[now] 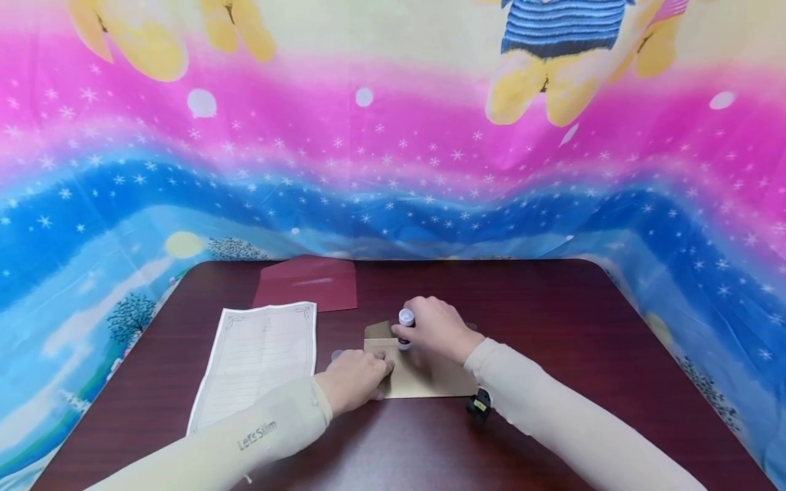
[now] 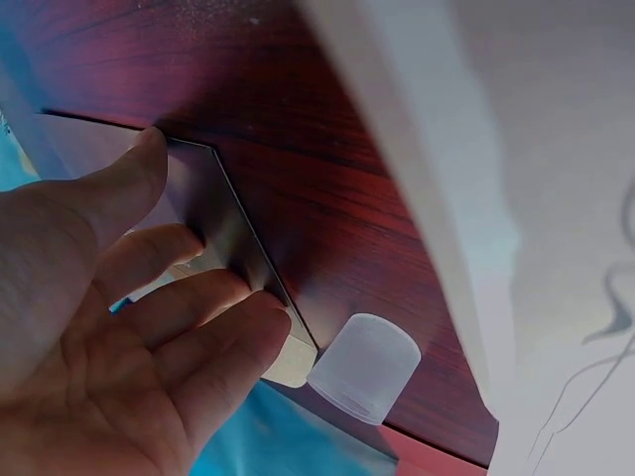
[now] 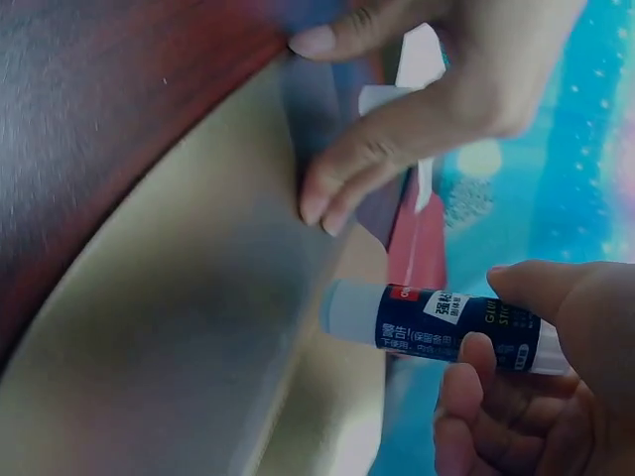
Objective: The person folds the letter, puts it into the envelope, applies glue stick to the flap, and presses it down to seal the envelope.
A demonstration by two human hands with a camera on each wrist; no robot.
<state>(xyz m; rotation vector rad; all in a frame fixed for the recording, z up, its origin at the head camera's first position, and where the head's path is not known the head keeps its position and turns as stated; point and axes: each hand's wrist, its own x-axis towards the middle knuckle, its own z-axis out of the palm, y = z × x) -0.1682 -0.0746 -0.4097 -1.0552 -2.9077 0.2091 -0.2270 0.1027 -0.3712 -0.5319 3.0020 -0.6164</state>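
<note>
Table [image 1: 552, 307]: cap [image 2: 365, 369] beside tan envelope [image 1: 424, 383]; red envelope [image 1: 307, 285], lined sheet [image 1: 264, 354] near. Right hand [image 1: 439, 329] grips glue stick [image 3: 442, 322]; left hand [image 1: 356, 375] relaxed.

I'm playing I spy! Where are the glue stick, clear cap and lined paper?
Glue stick [image 3: 437, 322]: right wrist view, its dark label.
Clear cap [image 2: 365, 369]: left wrist view, its side wall.
Lined paper [image 1: 264, 356]: head view, its middle.

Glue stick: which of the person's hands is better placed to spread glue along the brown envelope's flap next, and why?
Probably the right hand: it grips the glue stick, tip close to the flap. The left hand rests on the brown envelope, seemingly better placed to steady it.
</note>
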